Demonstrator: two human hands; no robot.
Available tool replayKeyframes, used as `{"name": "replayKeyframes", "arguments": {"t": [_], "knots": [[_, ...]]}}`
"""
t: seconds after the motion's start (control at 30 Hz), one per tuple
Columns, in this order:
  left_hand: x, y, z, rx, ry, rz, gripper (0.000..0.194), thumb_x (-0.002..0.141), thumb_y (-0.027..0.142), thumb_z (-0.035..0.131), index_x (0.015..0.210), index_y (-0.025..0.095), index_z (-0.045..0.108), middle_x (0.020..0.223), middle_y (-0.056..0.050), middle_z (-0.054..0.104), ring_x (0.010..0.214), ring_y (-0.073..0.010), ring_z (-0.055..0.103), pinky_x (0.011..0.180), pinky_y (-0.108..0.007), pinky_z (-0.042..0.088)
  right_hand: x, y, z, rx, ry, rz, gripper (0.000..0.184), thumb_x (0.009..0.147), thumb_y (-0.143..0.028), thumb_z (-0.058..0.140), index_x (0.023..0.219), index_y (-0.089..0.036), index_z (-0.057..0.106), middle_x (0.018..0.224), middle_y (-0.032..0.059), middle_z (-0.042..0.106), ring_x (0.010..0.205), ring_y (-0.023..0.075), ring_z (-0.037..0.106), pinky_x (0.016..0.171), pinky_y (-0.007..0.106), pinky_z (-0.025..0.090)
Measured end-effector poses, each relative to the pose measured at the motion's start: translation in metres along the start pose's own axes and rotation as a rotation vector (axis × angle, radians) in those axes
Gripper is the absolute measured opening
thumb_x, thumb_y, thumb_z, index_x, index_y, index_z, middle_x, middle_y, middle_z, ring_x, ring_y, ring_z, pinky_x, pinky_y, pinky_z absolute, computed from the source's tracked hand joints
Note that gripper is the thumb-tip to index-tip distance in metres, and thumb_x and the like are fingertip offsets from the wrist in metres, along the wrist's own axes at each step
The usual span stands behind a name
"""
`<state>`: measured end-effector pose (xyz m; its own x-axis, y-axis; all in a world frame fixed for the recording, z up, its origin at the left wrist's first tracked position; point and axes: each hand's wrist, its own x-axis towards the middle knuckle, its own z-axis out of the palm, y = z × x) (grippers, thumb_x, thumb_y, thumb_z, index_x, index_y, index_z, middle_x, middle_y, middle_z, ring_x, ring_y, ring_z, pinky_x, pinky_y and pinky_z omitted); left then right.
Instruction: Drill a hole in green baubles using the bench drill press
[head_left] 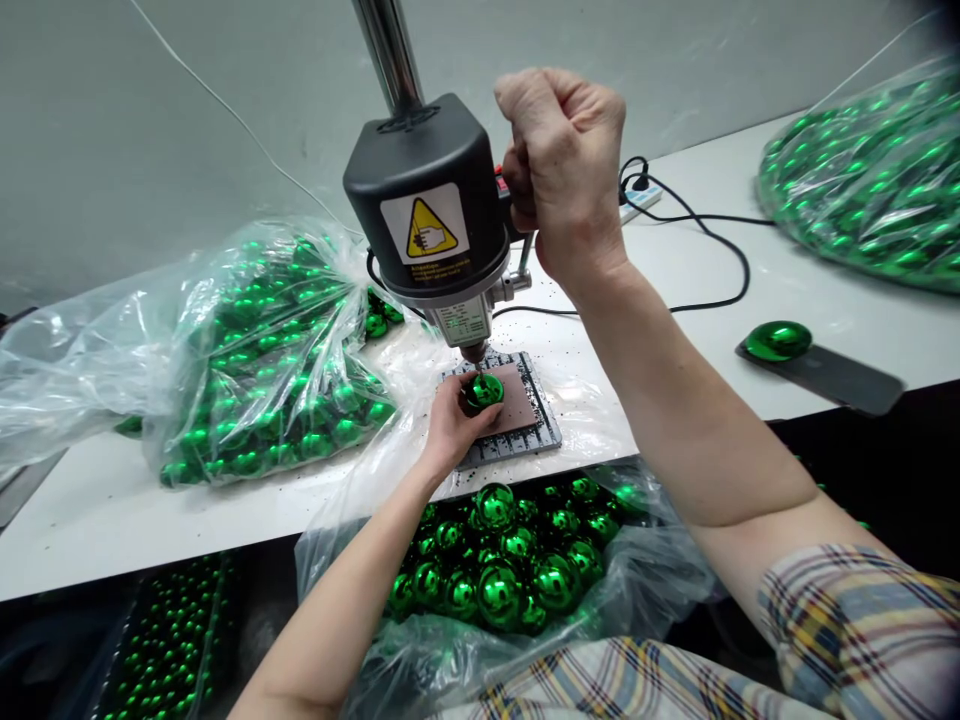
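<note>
My left hand (452, 420) is closed round a shiny green ball (486, 392) and steadies it on a pinkish-brown board (521, 400). This board lies on the slotted metal base (546, 425) of a bench drill press (427, 195). Directly above the ball is the chuck (474, 352), its bit reaching the top of the ball; whether it has gone in I cannot tell. Raised beside the black drill head, my right hand (566, 150) makes a fist round the feed lever (526, 255), whose grip is mostly hidden by the fingers.
A clear bag (262, 370) of green balls stands left of the drill, another bag (870, 180) at far right. Below the table edge hangs an open bag of balls (499, 590). A green ball (778, 341) rests on a phone (855, 382). Black cable (720, 300) crosses the table.
</note>
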<state>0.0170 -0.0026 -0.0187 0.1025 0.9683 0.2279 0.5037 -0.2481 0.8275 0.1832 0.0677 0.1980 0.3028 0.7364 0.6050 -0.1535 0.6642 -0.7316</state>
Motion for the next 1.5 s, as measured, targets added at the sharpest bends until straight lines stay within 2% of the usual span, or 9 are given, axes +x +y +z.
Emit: {"name": "replayKeyframes", "arguments": {"t": [0.17, 0.4, 0.6, 0.73, 1.0, 1.2, 1.33, 1.5], "knots": [[0.0, -0.009, 0.01, -0.039, 0.058, 0.014, 0.054, 0.072, 0.036, 0.084, 0.12, 0.021, 0.064, 0.106, -0.007, 0.068, 0.099, -0.0242, 0.063, 0.088, -0.04, 0.051, -0.001, -0.003, 0.001, 0.007, 0.006, 0.042, 0.051, 0.096, -0.011, 0.05, 0.054, -0.021, 0.024, 0.05, -0.0047, 0.023, 0.043, 0.0086, 0.023, 0.04, 0.023, 0.029], [-0.001, -0.01, 0.009, -0.079, 0.051, 0.03, 0.056, 0.072, 0.039, 0.084, 0.121, 0.021, 0.065, 0.109, -0.008, 0.067, 0.105, -0.0259, 0.063, 0.095, -0.043, 0.05, -0.004, -0.004, 0.0, 0.05, 0.012, 0.03, 0.051, 0.097, -0.007, 0.047, 0.053, -0.022, 0.027, 0.049, -0.0058, 0.024, 0.041, 0.0084, 0.02, 0.038, 0.026, 0.024], [0.0, -0.008, 0.002, -0.258, 0.017, -0.131, 0.052, 0.073, 0.043, 0.083, 0.115, 0.018, 0.065, 0.104, -0.008, 0.073, 0.095, -0.0223, 0.068, 0.089, -0.039, 0.054, -0.005, 0.001, 0.0, -0.01, 0.027, -0.053, 0.05, 0.098, -0.006, 0.047, 0.057, -0.022, 0.023, 0.052, -0.0065, 0.021, 0.042, 0.0077, 0.021, 0.041, 0.025, 0.026], [0.003, -0.006, -0.003, -0.28, -0.012, -0.153, 0.054, 0.072, 0.042, 0.083, 0.116, 0.016, 0.065, 0.106, -0.009, 0.074, 0.096, -0.0226, 0.07, 0.09, -0.039, 0.055, -0.006, -0.001, -0.001, 0.046, -0.002, -0.037, 0.05, 0.097, -0.006, 0.046, 0.055, -0.023, 0.025, 0.053, -0.0055, 0.023, 0.043, 0.0089, 0.023, 0.042, 0.027, 0.025], [0.01, -0.001, -0.007, -0.227, -0.054, -0.137, 0.051, 0.072, 0.04, 0.083, 0.113, 0.014, 0.067, 0.098, -0.009, 0.075, 0.088, -0.0207, 0.069, 0.085, -0.039, 0.056, -0.003, -0.004, 0.001, 0.028, 0.009, -0.011, 0.053, 0.096, -0.006, 0.046, 0.054, -0.023, 0.021, 0.051, -0.0053, 0.021, 0.042, 0.0089, 0.021, 0.04, 0.029, 0.023], [0.0, 0.001, 0.001, -0.129, 0.041, -0.024, 0.05, 0.067, 0.034, 0.086, 0.109, 0.018, 0.064, 0.095, -0.005, 0.069, 0.085, -0.0184, 0.065, 0.076, -0.033, 0.054, -0.004, -0.004, 0.0, -0.002, -0.006, 0.0, 0.053, 0.1, -0.006, 0.046, 0.055, -0.022, 0.022, 0.051, -0.0058, 0.021, 0.041, 0.0075, 0.022, 0.04, 0.03, 0.024], [-0.001, 0.004, 0.009, -0.002, 0.075, 0.065, 0.047, 0.066, 0.029, 0.087, 0.106, 0.019, 0.063, 0.099, -0.005, 0.063, 0.093, -0.0207, 0.062, 0.081, -0.036, 0.052, -0.006, -0.004, -0.001, 0.026, -0.017, -0.023, 0.052, 0.1, -0.007, 0.047, 0.056, -0.022, 0.026, 0.051, -0.0063, 0.024, 0.042, 0.0068, 0.024, 0.04, 0.029, 0.025], [-0.002, 0.004, 0.012, -0.078, 0.027, 0.014, 0.051, 0.07, 0.03, 0.085, 0.112, 0.019, 0.059, 0.1, -0.005, 0.065, 0.094, -0.0216, 0.063, 0.084, -0.037, 0.052, -0.005, -0.003, 0.0, 0.024, 0.005, -0.009, 0.052, 0.098, -0.006, 0.046, 0.054, -0.022, 0.025, 0.049, -0.0058, 0.023, 0.043, 0.0077, 0.024, 0.041, 0.027, 0.027]]}}
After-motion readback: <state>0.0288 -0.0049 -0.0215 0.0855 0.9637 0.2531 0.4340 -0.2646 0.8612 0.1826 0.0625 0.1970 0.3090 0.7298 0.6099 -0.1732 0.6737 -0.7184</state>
